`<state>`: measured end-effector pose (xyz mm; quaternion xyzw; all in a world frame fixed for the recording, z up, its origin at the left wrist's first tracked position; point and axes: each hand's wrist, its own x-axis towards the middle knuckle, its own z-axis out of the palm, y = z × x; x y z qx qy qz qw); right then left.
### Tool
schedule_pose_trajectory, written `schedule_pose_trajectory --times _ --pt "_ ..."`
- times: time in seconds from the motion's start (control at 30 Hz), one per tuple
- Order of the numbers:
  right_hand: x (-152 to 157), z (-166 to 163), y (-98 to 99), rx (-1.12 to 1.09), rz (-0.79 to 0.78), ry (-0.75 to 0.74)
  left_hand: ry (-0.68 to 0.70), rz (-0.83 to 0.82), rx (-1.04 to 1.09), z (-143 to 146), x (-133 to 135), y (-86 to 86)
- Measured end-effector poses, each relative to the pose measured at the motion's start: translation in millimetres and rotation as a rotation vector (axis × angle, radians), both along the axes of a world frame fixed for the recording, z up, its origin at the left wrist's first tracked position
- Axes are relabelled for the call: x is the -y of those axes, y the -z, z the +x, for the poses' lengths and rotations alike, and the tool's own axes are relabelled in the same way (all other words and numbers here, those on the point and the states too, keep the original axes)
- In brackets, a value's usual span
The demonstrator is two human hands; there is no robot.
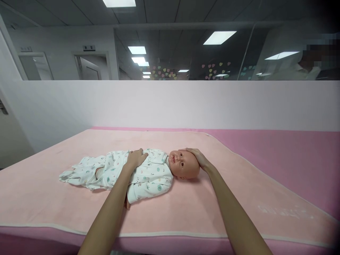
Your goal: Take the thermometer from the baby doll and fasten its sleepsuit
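Note:
A baby doll lies on its back on a peach-coloured mat, head to the right and face turned toward me. It wears a white romper with small green and grey prints; one doll hand shows at the near sleeve's end. My left hand rests palm down on the doll's belly, its fingers laid over the cloth. Against the crown of the doll's head lies my right hand, fingers stretched along the far side; its thumb is hidden. Neither hand is closed on anything.
The peach mat with pale edging covers part of a pink padded surface. A low white wall stands behind, with glass above bearing heart stickers. A door is at far left. Beyond the glass, a person shows at upper right.

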<state>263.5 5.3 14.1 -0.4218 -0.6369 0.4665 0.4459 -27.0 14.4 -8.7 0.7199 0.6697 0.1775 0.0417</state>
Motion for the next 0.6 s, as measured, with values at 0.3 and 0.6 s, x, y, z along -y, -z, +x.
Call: schedule_pose_trajectory --times 0.3,0.6 --pt "-4.7 2.3 2.9 -0.036 -0.011 -0.006 0.004 0.01 -0.006 -0.5 -2.2 2.4" --pt "-5.0 4.0 6.0 -0.043 -0.029 -0.008 0.008 0.015 -0.008 -1.3 -2.7 2.7"
